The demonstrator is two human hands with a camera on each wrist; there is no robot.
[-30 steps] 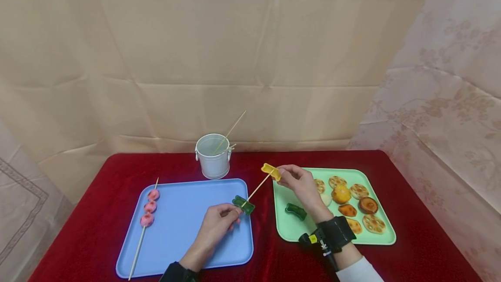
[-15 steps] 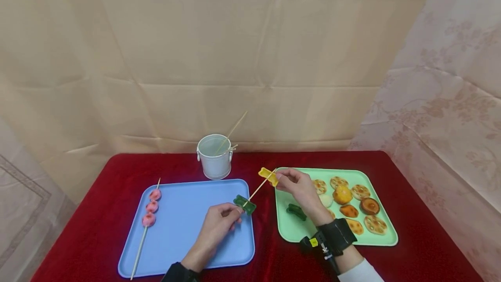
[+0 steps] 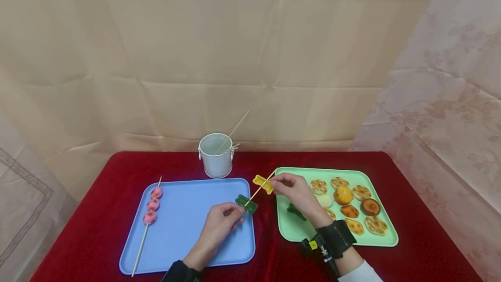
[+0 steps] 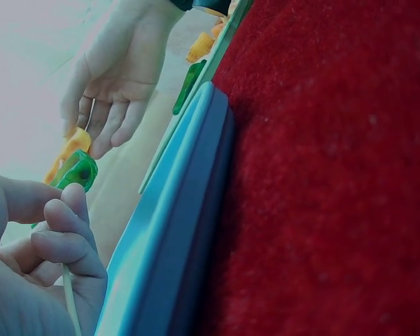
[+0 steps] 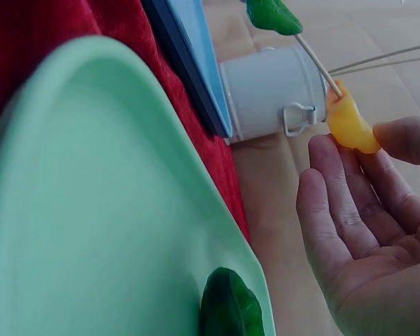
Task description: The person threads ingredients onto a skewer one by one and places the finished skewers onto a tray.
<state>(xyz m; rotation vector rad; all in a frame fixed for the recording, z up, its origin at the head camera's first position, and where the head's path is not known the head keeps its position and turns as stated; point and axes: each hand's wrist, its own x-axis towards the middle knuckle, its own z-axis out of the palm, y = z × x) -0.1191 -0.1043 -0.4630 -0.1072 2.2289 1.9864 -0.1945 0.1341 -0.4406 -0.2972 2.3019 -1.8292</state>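
Note:
My left hand (image 3: 223,223) grips a thin wooden skewer (image 3: 256,193) over the right side of the blue tray; the lower stick (image 4: 70,294) emerges below its fingers in the left wrist view. A green pepper piece (image 3: 246,204) is threaded on it, right by the left fingertips. Farther up sits a yellow pepper piece (image 3: 263,184), pierced by the skewer, whose tip sticks out beyond it. My right hand (image 3: 297,195) pinches this yellow piece (image 5: 353,126) by its edge between thumb and fingers. A gap of bare stick separates the two pieces.
On the blue tray (image 3: 180,229) lies a skewer with three pink balls (image 3: 153,205). A white bucket (image 3: 216,160) holding sticks stands behind. The green tray (image 3: 291,229) at right carries another green pepper piece (image 5: 231,304), a mushroom (image 3: 370,206) and several other food pieces.
The yellow pepper piece has slid down the skewer toward the green one, with my right hand moving left and down. The skewer's tip now shows past it. My left hand stays nearly still.

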